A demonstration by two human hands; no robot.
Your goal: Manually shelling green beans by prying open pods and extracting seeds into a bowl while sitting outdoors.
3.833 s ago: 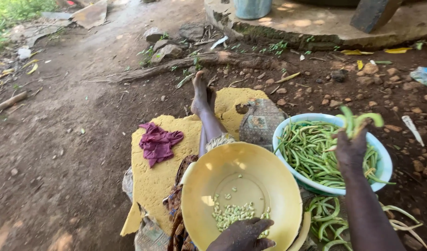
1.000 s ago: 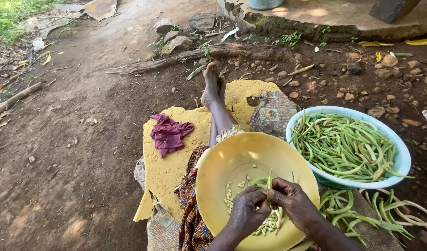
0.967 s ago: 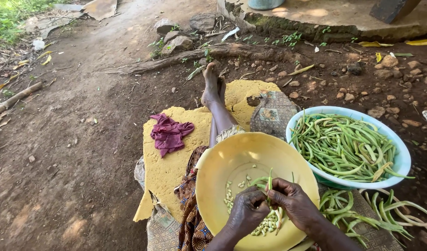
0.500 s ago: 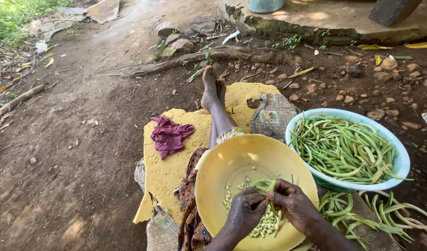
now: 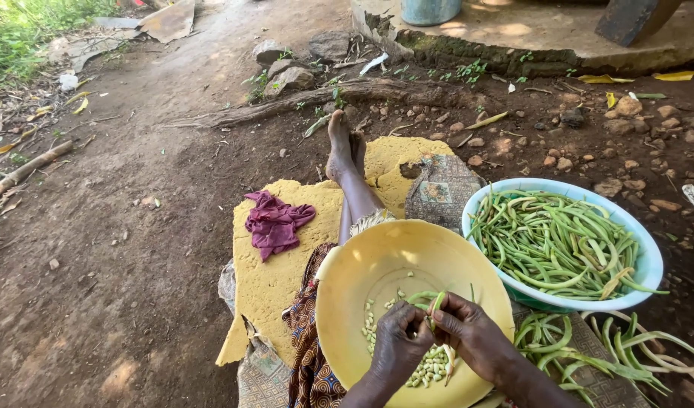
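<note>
Still both hands (image 5: pixel 437 336) splitting the pod (image 5: pixel 431 304) — unchanged.

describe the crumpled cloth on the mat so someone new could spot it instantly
Start at the yellow mat spread on the dirt ground under the person's outstretched legs. On its upper left part, left of the legs, lies the crumpled cloth. It is the only dark magenta thing there, plain and bunched up, unlike the flat patterned fabric on the other side of the legs.
</note>
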